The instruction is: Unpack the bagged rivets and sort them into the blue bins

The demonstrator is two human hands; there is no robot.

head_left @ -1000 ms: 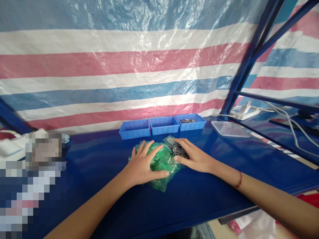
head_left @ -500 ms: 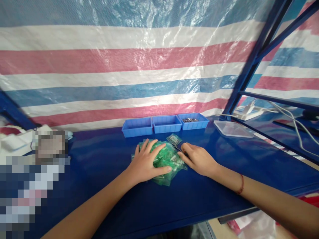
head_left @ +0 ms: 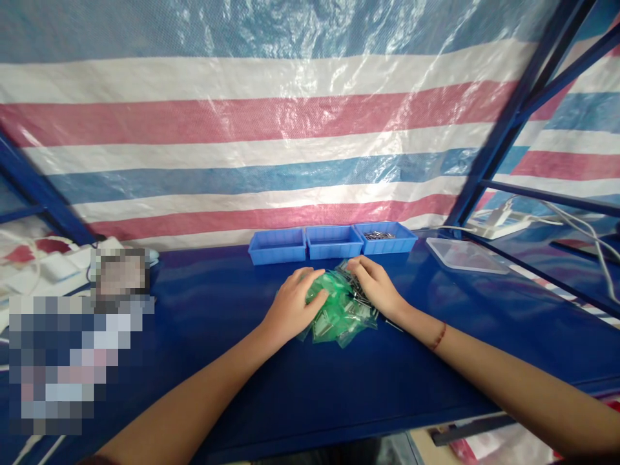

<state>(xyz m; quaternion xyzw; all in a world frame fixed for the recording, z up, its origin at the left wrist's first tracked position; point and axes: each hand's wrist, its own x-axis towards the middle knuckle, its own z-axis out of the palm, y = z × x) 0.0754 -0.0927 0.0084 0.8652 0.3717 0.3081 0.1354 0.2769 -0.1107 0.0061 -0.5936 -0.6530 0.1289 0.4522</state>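
Note:
A heap of small green-tinted plastic bags, some with small metal parts inside, lies on the blue table between my hands. My left hand rests against the heap's left side, open, its thumb apart from the fingers and over the bags. At the heap's right back edge, my right hand is closed, fingers curled inward; what is under the fingertips is hidden. Loose thin metal pins or screws show between that hand and the bags. One thin metal piece lies by the right wrist.
Three blue bins stand in a row behind the heap: a left bin, a middle bin and a right bin holding metal pieces. A clear plastic lid lies right. Power strips and cables sit beside the frame.
My left hand has gone from spread on top of the bags to cupped at their side. The right hand has shifted toward the heap's back edge; more loose metal pieces show beside it.

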